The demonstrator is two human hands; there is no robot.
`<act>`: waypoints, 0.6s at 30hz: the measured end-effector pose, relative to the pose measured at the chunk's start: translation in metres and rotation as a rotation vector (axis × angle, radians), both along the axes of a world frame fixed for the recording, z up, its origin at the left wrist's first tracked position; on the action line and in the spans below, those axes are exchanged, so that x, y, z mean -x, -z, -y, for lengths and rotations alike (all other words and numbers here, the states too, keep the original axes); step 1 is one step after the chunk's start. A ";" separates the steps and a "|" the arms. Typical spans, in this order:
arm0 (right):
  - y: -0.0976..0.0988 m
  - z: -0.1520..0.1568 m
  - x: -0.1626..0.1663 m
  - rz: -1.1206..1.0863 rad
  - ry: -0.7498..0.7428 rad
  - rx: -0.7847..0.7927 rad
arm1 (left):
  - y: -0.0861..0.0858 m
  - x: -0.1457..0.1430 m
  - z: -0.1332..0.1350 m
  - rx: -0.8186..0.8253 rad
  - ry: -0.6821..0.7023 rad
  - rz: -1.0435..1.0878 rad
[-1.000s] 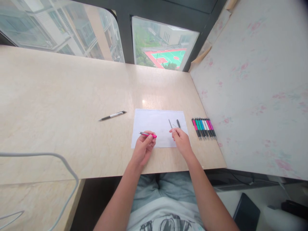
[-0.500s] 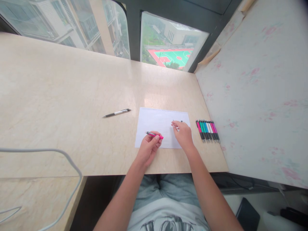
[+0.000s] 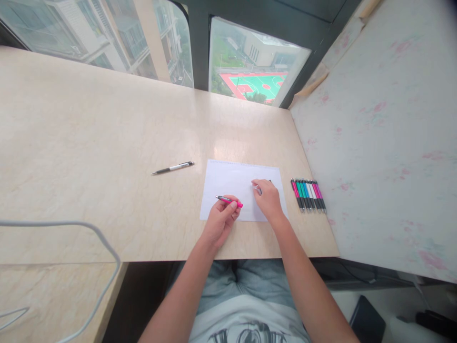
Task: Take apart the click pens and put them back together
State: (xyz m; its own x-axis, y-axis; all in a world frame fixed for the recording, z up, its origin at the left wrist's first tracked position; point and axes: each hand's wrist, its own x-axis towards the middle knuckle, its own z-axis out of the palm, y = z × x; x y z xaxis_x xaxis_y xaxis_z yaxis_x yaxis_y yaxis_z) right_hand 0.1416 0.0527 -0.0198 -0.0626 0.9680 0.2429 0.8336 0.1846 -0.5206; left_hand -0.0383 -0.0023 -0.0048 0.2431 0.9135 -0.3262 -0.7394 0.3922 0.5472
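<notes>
The single camera, head-mounted on the wearer, looks forward and down across the desk (image 3: 107, 143) in a wide field. The shirt (image 3: 246, 319) enters at 6 o'clock and lies nearest the lens. The left hand (image 3: 221, 219), just below center toward 6 o'clock, and the right hand (image 3: 267, 197), off center toward 4 o'clock, sit at middle range, seen from above. The wall (image 3: 385, 143) bounds the field at 3 o'clock; the window (image 3: 250, 62), toward 12 o'clock, stands beyond the desk.
</notes>
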 end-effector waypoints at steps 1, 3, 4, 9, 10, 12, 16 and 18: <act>-0.002 0.001 0.000 -0.006 0.000 -0.002 | 0.000 0.000 0.000 -0.001 0.001 0.000; -0.007 0.003 0.000 -0.029 0.010 -0.013 | 0.000 0.000 0.000 0.000 0.000 -0.001; -0.010 0.005 -0.001 -0.049 0.022 -0.020 | -0.001 0.000 0.000 0.002 -0.002 -0.004; -0.024 0.033 -0.006 -0.354 0.212 0.037 | 0.002 -0.001 0.001 -0.021 0.004 -0.053; -0.026 0.041 -0.004 -0.493 0.253 0.092 | 0.003 -0.001 0.001 -0.036 0.008 -0.068; -0.027 0.059 0.005 -0.823 0.283 0.234 | 0.004 -0.002 0.001 -0.073 0.011 -0.114; -0.026 0.088 0.034 -1.384 0.319 0.407 | 0.001 -0.006 0.003 -0.247 0.042 -0.389; -0.026 0.095 0.045 -1.550 0.329 0.444 | -0.004 -0.007 0.006 -0.392 0.070 -0.601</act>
